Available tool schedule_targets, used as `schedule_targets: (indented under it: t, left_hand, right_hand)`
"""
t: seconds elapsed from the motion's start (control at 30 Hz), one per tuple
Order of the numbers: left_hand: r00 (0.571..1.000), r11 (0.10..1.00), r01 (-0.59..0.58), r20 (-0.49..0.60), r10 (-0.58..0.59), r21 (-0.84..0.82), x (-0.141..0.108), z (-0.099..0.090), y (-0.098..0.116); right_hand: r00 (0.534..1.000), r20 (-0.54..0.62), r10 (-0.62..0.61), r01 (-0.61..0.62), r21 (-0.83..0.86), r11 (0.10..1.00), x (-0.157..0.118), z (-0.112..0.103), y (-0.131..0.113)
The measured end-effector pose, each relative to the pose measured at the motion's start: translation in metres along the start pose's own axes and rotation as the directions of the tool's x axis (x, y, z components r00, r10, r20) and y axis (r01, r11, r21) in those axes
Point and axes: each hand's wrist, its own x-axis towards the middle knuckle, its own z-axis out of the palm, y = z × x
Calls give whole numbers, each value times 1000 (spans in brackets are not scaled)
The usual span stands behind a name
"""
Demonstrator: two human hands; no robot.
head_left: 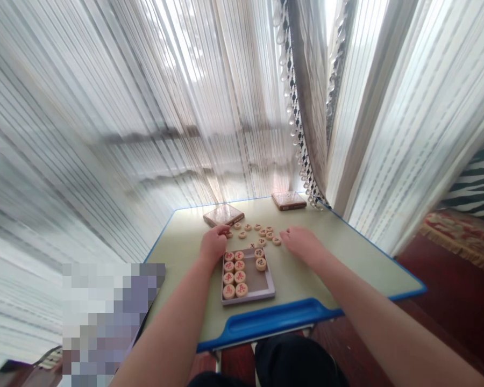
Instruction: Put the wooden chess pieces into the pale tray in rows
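An open shallow box (268, 287) holds two columns of red-marked Chinese chess pieces (240, 277) on its left. Two dark-marked pieces (260, 264) sit in its upper right part. Just past the box's upper left corner, my left hand (215, 243) is closed, its fingertips at a Chinese chess piece (229, 235) on the table. My right hand (302, 240) rests on the table right of the loose pieces, fingers curled; what they hold, if anything, is hidden. Close to its fingertips lies another piece (276, 241). Several more loose pieces (262, 233) are scattered between the hands.
All this is on a pale table (363, 263) with blue edging and a blue front tray (274, 317). Two flat square boxes stand at the back, one on the left (225, 214), one on the right (289, 200). Striped curtains (226, 107) hang behind. Pixelated area at left.
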Motion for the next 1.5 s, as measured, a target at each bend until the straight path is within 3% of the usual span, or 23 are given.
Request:
schedule_targets:
  t: [0.1, 0.17, 0.27, 0.37, 0.43, 0.53, 0.6, 0.67, 0.73, 0.83, 0.93, 1.07, 1.13, 1.23, 1.33, 1.5]
  left_hand:
    - [998, 979, 44, 62, -33, -200, -1, 1, 2]
    - [994, 943, 99, 70, -81, -317, -4, -2, 5]
    - [981, 907, 162, 159, -108, -389, -9, -13, 6]
    - [938, 923, 133, 346, 0, -362, -14, -22, 2]
    - [923, 939, 94, 384, 43, -331, -15, -25, 0]
    - [937, 958, 58, 348, 45, -280, -14, -24, -4]
    - [944, 959, 59, 327, 37, -279, -11, -22, -6]
    - [949, 953, 67, 314, 31, -297, -8, -19, -8]
    - [955, 950, 56, 295, 38, -307, -6, -18, -9]
    - [967, 955, 43, 254, 35, -295, -7, -16, -5]
    - [975, 954, 81, 221, -16, -290, -13, -17, 5]
    - [981, 950, 112, 188, -57, -293, -17, -17, 13]
    - [987, 954, 105, 146, -66, -282, -17, -16, 13]
    - [996, 965, 81, 55, -69, -250, -16, -15, 8]
    - [997, 976, 74, -3, -77, -203, -16, -14, 5]
    - [997, 988, 75, -11, -77, -134, -16, -13, 4]
  right_hand:
    - [967, -109, 232, -232, 18, 973, -8, 9, 4]
    - [936, -138, 323, -317, 68, 946, -5, 11, 4]
    - [935, -129, 330, -317, 116, 941, 0, 8, 3]
    - [940, -129, 316, -300, 131, 945, 0, 3, 4]
    - [945, -127, 300, -283, 135, 949, -1, 1, 5]
    - [954, -123, 274, -257, 140, 956, -2, 1, 6]
    - [969, -158, 191, -164, 169, 972, -1, 4, 5]
    - [974, -226, -8, 54, 198, 979, -1, 8, 2]
    - [929, -292, -229, 293, 200, 935, -2, 12, -1]
    - [880, -270, -390, 446, 189, 875, -5, 15, -5]
    - [885, -215, -414, 454, 194, 870, -7, 16, -7]
    - [877, -300, -376, 451, 241, 859, -3, 17, -5]
    - [885, -361, -293, 398, 264, 878, 1, 18, -2]
    - [911, -401, -94, 226, 297, 928, 6, 21, 3]
    - [936, -351, 7, 119, 335, 935, 9, 21, 6]
    - [963, -267, -24, 128, 379, 916, 7, 20, 5]
